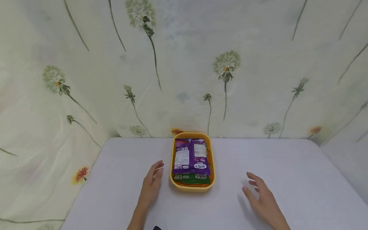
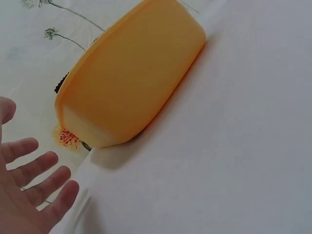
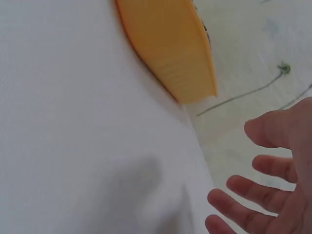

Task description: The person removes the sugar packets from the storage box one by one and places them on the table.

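A yellow tub [image 1: 192, 189] with rounded corners stands on the white table, near its back edge. Inside it lies a purple packet [image 1: 184, 159] marked FOX'S, on top of a green packet [image 1: 192, 179]; something orange shows beneath them. My left hand [image 1: 151, 183] is just left of the tub, apart from it, with fingers spread and nothing in them. To the right, farther off, my right hand [image 1: 261, 199] hovers over the table, its fingers loosely bent and holding nothing. Both wrist views show the tub's smooth outer side [image 2: 131, 73] beyond the hands.
A white cloth covers the table [image 1: 287, 166]. Behind it hangs a pale curtain [image 1: 184, 64] printed with dandelions, meeting the table's back edge. A small dark object [image 1: 157, 228] pokes in at the bottom, beside the left forearm.
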Tool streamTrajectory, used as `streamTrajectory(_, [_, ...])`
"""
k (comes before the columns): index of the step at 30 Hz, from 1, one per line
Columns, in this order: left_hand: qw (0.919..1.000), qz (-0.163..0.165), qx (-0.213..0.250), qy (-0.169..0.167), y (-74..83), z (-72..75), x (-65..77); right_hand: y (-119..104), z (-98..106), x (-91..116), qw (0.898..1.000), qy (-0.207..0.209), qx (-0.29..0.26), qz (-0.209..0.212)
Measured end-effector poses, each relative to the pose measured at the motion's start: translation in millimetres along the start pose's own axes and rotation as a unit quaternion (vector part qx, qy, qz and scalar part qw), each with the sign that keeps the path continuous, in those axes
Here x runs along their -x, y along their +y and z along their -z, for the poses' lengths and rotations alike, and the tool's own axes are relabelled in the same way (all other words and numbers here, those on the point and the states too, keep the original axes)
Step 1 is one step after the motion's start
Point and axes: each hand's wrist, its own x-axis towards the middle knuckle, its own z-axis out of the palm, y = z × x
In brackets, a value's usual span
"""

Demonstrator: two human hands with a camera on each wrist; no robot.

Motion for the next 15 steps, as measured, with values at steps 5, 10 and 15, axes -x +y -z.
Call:
streamTrajectory(5, [0.9943,0.011,0.103,0.025,4.9,-22.8,4.7,-7,-1,-5,0.998,0.012,-0.056,-0.007])
streamTrajectory(10, [0.9888,-0.003,0.141,0.048,3.5,-40.4,7.1,-25,-4,-11,0.995,0.0,-0.094,-0.032])
streamTrajectory(15, [0.9873,0.0,0.147,0.06,4.7,-49.9,10.0,-43,-7,-20,0.99,0.002,-0.134,-0.035])
